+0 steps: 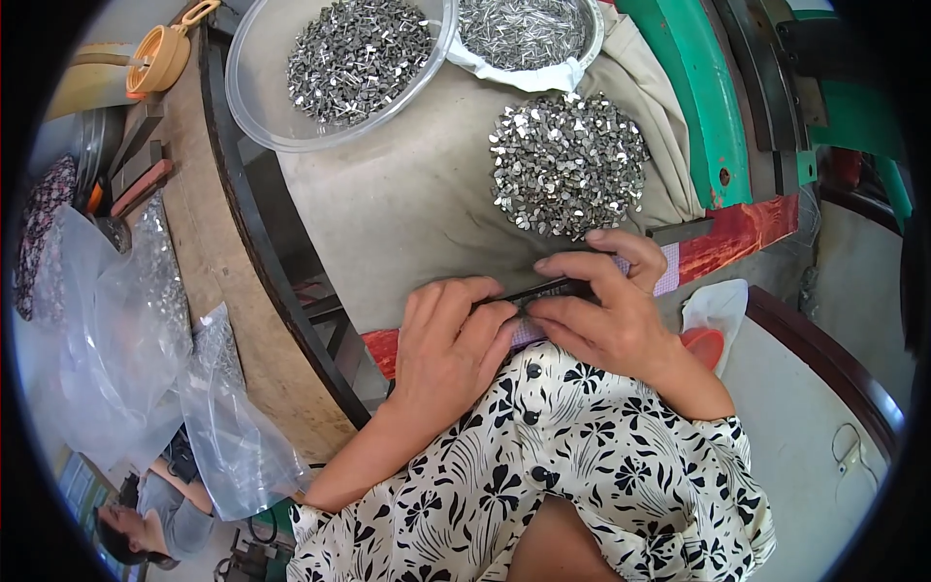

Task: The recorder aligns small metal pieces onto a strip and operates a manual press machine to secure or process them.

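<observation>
where two hands (448, 335) (613, 315) pinch, one dark strip (555, 289)

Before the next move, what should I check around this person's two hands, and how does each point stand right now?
1. Both hands at the work: ok. The bare left hand and bare right hand meet at the narrow dark strip.
2. Small piece pinched between the fingertips: cannot tell; the fingers hide it.
3. Supply close by: ok, seemingly. The round heap of small silvery metal pieces lies just beyond the right hand.
4. All loose pieces contained: not ok. That heap sits openly on the beige cloth.
5. Transparent round plastic tub away from the hands: ok; it stands beyond them, holding grey metal pieces.
</observation>
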`<state>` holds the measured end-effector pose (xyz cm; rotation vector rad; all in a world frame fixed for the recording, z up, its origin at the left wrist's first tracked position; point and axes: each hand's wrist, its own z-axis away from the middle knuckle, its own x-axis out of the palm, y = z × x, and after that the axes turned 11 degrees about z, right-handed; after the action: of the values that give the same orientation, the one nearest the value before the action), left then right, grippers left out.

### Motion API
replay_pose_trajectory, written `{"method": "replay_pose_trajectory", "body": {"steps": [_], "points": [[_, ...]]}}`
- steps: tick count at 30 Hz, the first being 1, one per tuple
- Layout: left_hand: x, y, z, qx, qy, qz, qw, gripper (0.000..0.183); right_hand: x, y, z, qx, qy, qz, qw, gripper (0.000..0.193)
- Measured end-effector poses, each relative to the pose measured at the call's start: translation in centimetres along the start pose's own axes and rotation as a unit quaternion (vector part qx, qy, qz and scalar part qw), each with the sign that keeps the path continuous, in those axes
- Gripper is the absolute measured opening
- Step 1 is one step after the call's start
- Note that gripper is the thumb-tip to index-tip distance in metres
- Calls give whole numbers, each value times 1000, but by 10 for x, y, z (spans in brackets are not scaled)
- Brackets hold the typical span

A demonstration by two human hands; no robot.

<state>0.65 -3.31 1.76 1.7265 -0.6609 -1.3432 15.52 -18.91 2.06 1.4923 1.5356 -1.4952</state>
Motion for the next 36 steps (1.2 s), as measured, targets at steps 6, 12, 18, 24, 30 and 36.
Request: {"method": "replay_pose_trajectory", "body": {"steps": [6, 12, 18, 24, 30, 36], "points": [[4, 4, -7, 27, 18, -44, 999, 20, -9, 17, -8, 17, 8, 36, 999, 21], [5, 5, -8, 31, 16, -46, 998, 19, -9, 22, -30, -22, -34, 77, 996, 18], [6, 4, -6, 21, 22, -21, 999, 21, -5, 21, -41, -26, -45, 55, 997, 17], [3, 2, -7, 24, 12, -5, 1000, 22, -20, 25, -61, 7, -21, 17, 1000, 17], [2, 4, -8, 7, 7, 8, 1000, 21, -27, 35, -81, -6, 14, 81, 997, 17], [-3, 1, -11, -34, 45, 79, 995, 20, -29, 55, -105, 14, 95, 147, 984, 23]]}}
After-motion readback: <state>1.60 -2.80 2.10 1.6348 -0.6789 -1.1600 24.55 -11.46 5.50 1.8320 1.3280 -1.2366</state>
